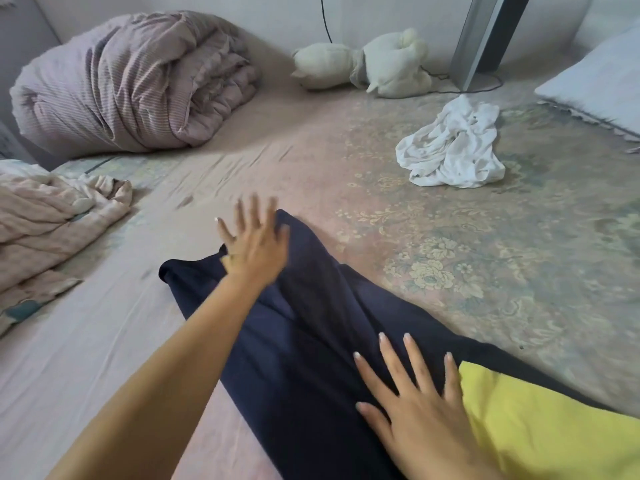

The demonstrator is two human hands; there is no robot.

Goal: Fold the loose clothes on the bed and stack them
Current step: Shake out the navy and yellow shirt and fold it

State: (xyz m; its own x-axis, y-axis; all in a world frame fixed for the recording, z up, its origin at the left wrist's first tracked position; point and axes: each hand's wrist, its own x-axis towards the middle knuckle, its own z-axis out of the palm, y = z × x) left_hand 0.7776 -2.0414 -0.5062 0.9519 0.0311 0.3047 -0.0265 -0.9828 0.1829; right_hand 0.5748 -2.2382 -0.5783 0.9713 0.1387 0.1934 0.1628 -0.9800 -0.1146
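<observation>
Left hand (254, 242) and right hand (412, 403), fingers spread flat, smooth a dark navy cloth garment (311, 341) lying near. The crumpled white garment (450, 150), far right, remains unfolded; no stack is visible, so the task appears at an early stage.

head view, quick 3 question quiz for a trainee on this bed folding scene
1. True or false: both hands lie flat on the navy garment.
2. Which loose item awaits folding far right? A white garment B red towel C grey sock
3. What colour is the cloth beside the right hand?

Key: 1 true, the left hand too; 2 A; 3 yellow.
</observation>
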